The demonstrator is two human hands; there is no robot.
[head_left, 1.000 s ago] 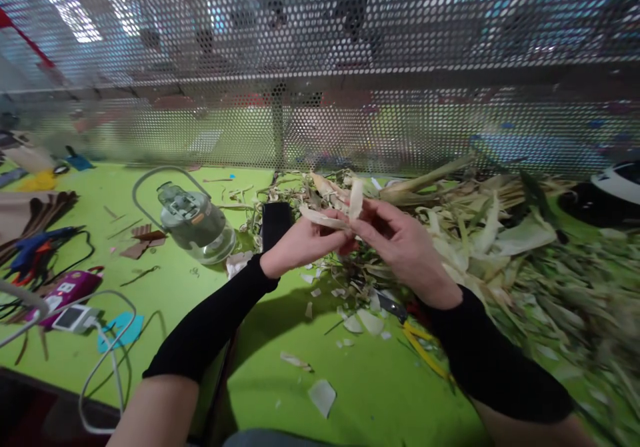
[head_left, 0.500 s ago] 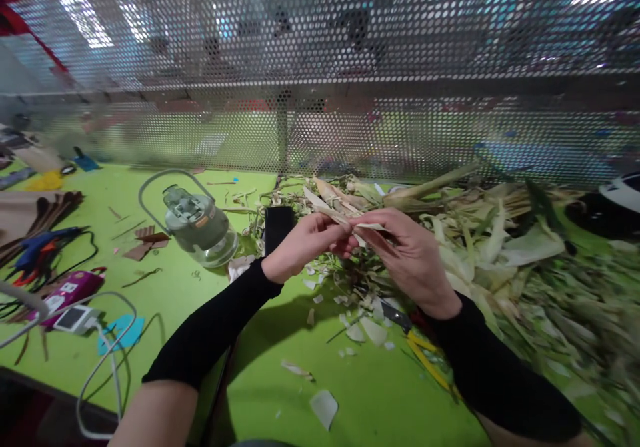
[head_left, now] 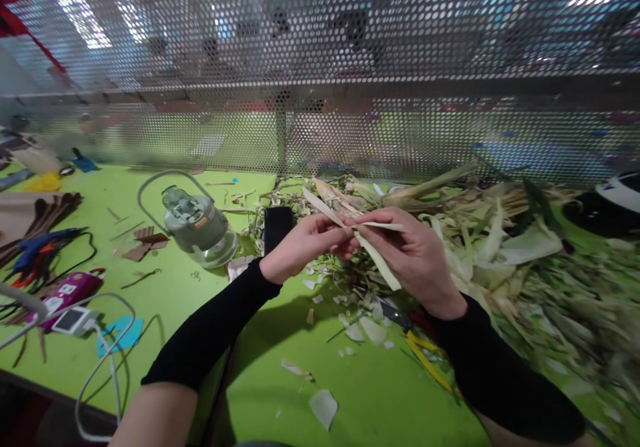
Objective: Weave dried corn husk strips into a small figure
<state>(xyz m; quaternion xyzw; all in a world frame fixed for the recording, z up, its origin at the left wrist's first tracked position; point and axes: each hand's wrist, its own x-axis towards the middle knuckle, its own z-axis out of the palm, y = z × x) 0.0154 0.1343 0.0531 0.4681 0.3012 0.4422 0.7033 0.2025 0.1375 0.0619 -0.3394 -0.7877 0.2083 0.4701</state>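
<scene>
Pale corn husk strips cross between my two hands, above the middle of the green table. My left hand pinches them where they meet, and one strip sticks out to the upper left. My right hand is closed on the same strips from the other side, its fingertips touching those of my left hand. One strip end lies over the right hand and another hangs down to the lower right. The exact crossing point is partly hidden by the fingers. Yellow-handled pliers or cutters lie below my right wrist, partly covered.
A heap of corn husks spreads over the right side. A clear jug-like bottle and a black phone-like object stand left of my hands. Farther left are a purple power strip, cables and a blue glue gun. Perforated metal screen behind.
A strip that was mostly hidden now hangs out to the lower right below my right hand. The strip across my right hand shows longer and straighter. Both hands stay nearly in place.
</scene>
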